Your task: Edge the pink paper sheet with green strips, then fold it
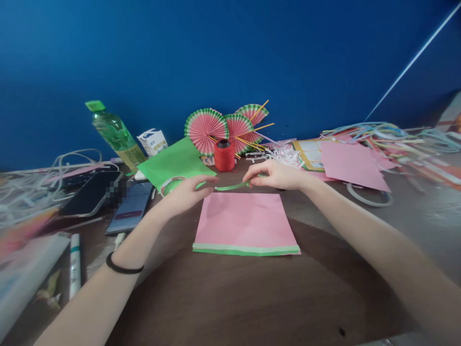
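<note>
Pinched by the right grip [271, 174], the green strip [231, 187] reaches toward the left grip [188, 193], closure unclear.

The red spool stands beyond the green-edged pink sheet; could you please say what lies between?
In the head view: a thin green strip pinched by the right hand, and brown tabletop.

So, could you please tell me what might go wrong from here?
The narrow green strip between the left hand and right hand looks thin, so it might twist or crease if pulled unevenly.
The pink sheet lies with nothing visibly weighing it down, so it could slide if brushed.
The red thread spool stands upright just beyond the hands and might topple if knocked.
</note>
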Demonstrator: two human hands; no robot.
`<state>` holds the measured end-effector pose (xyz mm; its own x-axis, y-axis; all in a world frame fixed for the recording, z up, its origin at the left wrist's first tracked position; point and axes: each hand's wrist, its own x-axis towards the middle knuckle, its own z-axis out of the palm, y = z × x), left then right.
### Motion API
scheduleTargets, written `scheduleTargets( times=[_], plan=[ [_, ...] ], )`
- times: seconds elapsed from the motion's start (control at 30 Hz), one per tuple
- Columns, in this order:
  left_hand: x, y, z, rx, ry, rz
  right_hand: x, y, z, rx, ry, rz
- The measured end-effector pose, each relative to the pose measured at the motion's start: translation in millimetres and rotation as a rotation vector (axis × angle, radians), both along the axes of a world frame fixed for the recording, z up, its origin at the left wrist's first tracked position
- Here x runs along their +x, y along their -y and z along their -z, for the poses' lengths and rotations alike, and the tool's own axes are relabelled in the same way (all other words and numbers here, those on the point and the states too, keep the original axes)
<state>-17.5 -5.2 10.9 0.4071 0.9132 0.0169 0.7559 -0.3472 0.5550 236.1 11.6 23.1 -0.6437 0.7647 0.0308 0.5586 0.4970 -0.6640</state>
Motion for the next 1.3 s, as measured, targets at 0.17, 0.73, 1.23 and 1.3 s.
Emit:
scheduleTargets(
  times=[0.17,0.73,1.23,1.3],
  plan=[
    [3,3,-3.7,-0.137,0.085,0.038,3,-1,-0.3,-0.009,-0.032,0.002],
    [24,25,-26.3,-0.106,0.107,0.032,-8,16,-12.0,-0.097,-0.206,-0.021],
    [38,45,-34.7,-0.049,0.08,0.105,-27,43,-14.7,-0.07,-0.211,-0.121],
    [39,46,-33.0,-0.015,0.118,0.096,-27,43,-14.2,-0.084,-0.222,-0.116]
  ],
)
